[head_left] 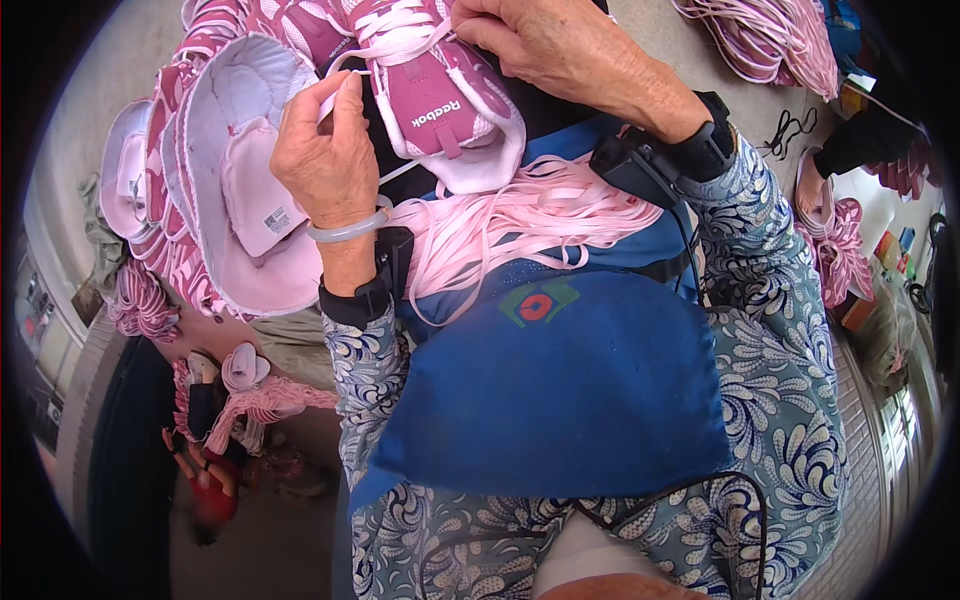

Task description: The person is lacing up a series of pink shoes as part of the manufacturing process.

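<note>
A pink and magenta shoe upper (430, 105) lies in front of me, its padded tongue toward my body and white laces (395, 35) criss-crossing at the top of the view. To its left, my left hand (328, 150) is closed in a pinch on a lace that runs to the eyelets. My right hand (560, 50) is above the shoe's right side, thumb and forefinger pinched on a lace near the top edge. Its other fingers are partly cut off by the view. A loose bundle of pale pink shoelaces (520, 220) rests on my lap, over a blue apron (560, 400).
Stacked pink shoe uppers (245, 170) stand close on my left. More lace bundles (770, 40) lie at the far right. A person in red (210, 490) sits at lower left beside other laces and uppers. Another person's dark sleeve (860, 140) shows at right.
</note>
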`<control>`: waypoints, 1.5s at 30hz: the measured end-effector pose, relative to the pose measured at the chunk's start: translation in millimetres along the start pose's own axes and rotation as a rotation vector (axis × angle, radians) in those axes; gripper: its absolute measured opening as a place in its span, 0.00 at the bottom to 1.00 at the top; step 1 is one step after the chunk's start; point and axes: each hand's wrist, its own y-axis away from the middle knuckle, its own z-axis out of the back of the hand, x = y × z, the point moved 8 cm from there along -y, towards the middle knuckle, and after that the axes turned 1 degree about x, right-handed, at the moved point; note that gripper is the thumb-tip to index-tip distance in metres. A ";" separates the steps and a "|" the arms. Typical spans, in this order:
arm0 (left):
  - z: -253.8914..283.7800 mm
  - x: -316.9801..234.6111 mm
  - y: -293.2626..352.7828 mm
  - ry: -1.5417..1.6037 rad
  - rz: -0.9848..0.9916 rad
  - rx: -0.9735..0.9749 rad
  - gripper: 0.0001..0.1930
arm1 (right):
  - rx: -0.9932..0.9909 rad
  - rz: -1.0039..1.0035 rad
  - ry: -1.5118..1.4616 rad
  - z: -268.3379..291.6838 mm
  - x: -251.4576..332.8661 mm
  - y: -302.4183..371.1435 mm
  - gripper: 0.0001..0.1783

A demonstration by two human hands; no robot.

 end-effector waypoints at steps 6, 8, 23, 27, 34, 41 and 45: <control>6.0 -11.7 4.9 -0.145 -0.042 0.041 0.08 | -0.007 0.061 0.036 -2.9 12.3 -0.7 0.07; 3.3 -9.2 6.8 -0.143 -0.007 0.071 0.09 | 0.031 0.049 0.036 -5.9 12.4 -0.3 0.06; -19.0 -25.7 10.0 -0.447 -0.308 0.224 0.11 | 0.157 0.063 -0.045 -21.2 5.0 -10.9 0.08; -15.1 -29.2 13.8 -0.351 -0.391 0.097 0.09 | -0.082 0.009 0.020 -9.5 5.0 -2.3 0.07; -15.3 -31.2 6.3 -0.346 -0.444 0.070 0.08 | 0.132 -0.015 0.370 -19.0 43.7 7.7 0.17; -15.3 -31.9 -2.2 -0.274 -0.485 0.036 0.10 | 0.013 -0.032 0.565 -28.1 24.1 15.4 0.12; -23.7 -40.8 -3.2 -0.393 -0.562 0.108 0.10 | -0.136 -0.209 0.358 -9.1 15.9 18.0 0.10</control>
